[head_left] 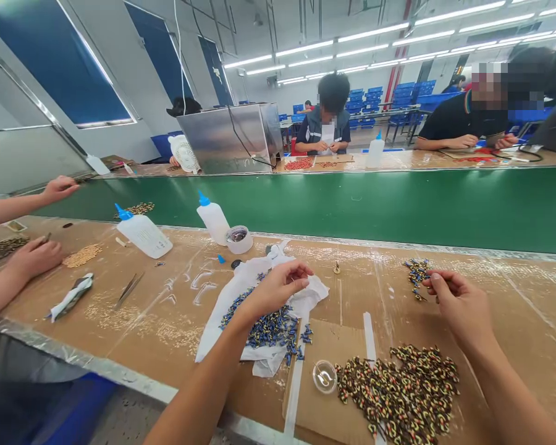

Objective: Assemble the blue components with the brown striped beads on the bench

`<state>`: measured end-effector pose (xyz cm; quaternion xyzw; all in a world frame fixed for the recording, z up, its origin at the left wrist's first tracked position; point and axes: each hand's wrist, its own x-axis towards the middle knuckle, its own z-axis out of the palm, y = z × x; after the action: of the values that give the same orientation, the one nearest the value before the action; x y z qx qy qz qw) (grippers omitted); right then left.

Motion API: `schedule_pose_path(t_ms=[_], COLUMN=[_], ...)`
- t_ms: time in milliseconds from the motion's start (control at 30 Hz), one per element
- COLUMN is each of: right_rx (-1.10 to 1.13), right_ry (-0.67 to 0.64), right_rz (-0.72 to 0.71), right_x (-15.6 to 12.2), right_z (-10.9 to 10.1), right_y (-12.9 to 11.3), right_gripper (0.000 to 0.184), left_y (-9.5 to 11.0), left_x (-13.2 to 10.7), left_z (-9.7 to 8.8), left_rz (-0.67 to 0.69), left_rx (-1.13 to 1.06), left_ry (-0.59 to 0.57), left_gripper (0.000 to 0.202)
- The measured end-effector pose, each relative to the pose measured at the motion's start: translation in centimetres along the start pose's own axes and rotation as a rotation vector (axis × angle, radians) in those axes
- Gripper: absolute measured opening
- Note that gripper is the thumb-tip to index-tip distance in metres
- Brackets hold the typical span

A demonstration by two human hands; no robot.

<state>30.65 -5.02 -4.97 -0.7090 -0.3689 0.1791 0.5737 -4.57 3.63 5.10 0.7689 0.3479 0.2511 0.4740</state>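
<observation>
My left hand (282,287) is above a white cloth (213,327) heaped with small blue pieces (271,327). Its thumb and fingers are curled together, and whatever may be between them is too small to make out. My right hand (461,306) is pinched at the edge of a small cluster of blue and yellow pieces (416,273), with its fingertips touching or close to them. Between my forearms, a large pile of dark brown pieces with yellow and red marks (403,389) lies partly on a cardboard sheet (319,402). Beside that pile is a small clear round dish (325,377).
Two white bottles with blue tips, one lying tilted (143,235) and one standing (213,219), are by a tape roll (239,240). Tweezers (128,290) lie left. A co-worker's hands (39,256) work at far left. A green conveyor belt (315,201) runs behind; people sit beyond.
</observation>
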Motion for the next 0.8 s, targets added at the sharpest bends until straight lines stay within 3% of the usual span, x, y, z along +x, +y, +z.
schedule_pose_path(t_ms=[267, 433, 533, 600, 800], right_rx=[0.035, 0.039, -0.009, -0.057, -0.118], right_ry=[-0.107, -0.495, -0.827, -0.979, -1.124], right_rz=[-0.069, -0.163, -0.248, -0.305, -0.321], right_x=[-2.6, -6.7, -9.9, -11.6, -13.3], right_z=[1.3, 2.9, 4.3, 5.2, 6.5], right_y=[-3.6, -6.8, -8.6, -9.2, -9.1], right_gripper=[0.034, 0.026, 0.023, 0.022, 0.014], left_y=[-2.4, -2.7, -2.9, -3.1, -3.6], left_x=[0.1, 0.1, 0.1, 0.1, 0.1], left_z=[3.2, 3.9, 4.2, 4.3, 4.6], left_rz=[-0.022, -0.093, -0.135, -0.157, -0.099], left_rx=[-0.428, -0.589, -0.611, -0.584, -0.455], left_ry=[-0.173, -0.302, -0.321, -0.307, -0.276], left_gripper=[0.019, 0.020, 0.017, 0.015, 0.011])
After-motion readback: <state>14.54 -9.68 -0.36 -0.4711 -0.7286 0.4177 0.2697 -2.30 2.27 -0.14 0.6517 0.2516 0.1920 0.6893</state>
